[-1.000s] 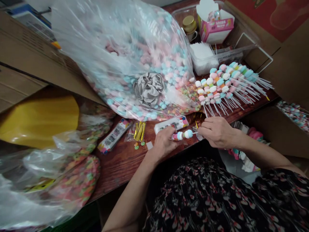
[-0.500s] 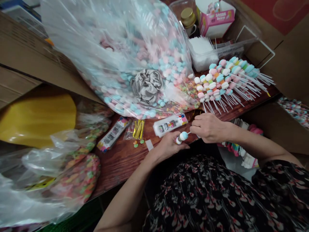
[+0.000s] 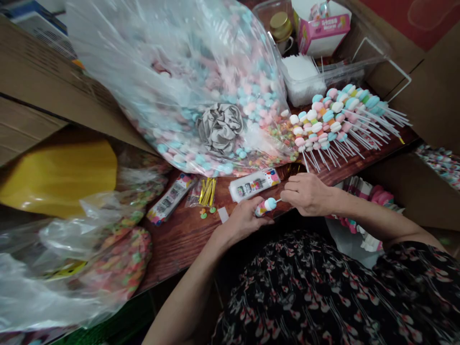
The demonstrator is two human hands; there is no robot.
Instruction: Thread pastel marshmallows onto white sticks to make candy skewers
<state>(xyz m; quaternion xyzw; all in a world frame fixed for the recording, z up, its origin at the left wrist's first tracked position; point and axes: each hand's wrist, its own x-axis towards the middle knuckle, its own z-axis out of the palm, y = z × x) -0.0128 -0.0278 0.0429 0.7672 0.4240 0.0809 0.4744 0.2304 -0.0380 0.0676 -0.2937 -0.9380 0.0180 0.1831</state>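
Between my two hands is a marshmallow skewer (image 3: pixel 270 204), with blue and white candy on a white stick. My left hand (image 3: pixel 240 218) is curled around its candy end, where a small, colourfully printed wrapper (image 3: pixel 259 209) seems to cover part of it. My right hand (image 3: pixel 306 194) pinches the stick's other end, fingers closed. Just behind my left hand lies a packet of printed clear bags (image 3: pixel 254 185). A pile of finished-looking marshmallow skewers (image 3: pixel 338 117) rests at the right, sticks pointing toward me.
A large clear bag of marshmallows (image 3: pixel 172 96) fills the back, with a grey scrunchie (image 3: pixel 221 127) on it. Gold twist ties (image 3: pixel 207 191), another packet (image 3: pixel 170 199) and a gummy bag (image 3: pixel 125 263) lie left. A plastic bin (image 3: pixel 370 62) holding white sticks (image 3: pixel 304 72) stands back right.
The skewer's candy end has moved slightly left and lower into my left hand, and printed wrapper now shows around it. My right hand has shifted a little left with the stick.
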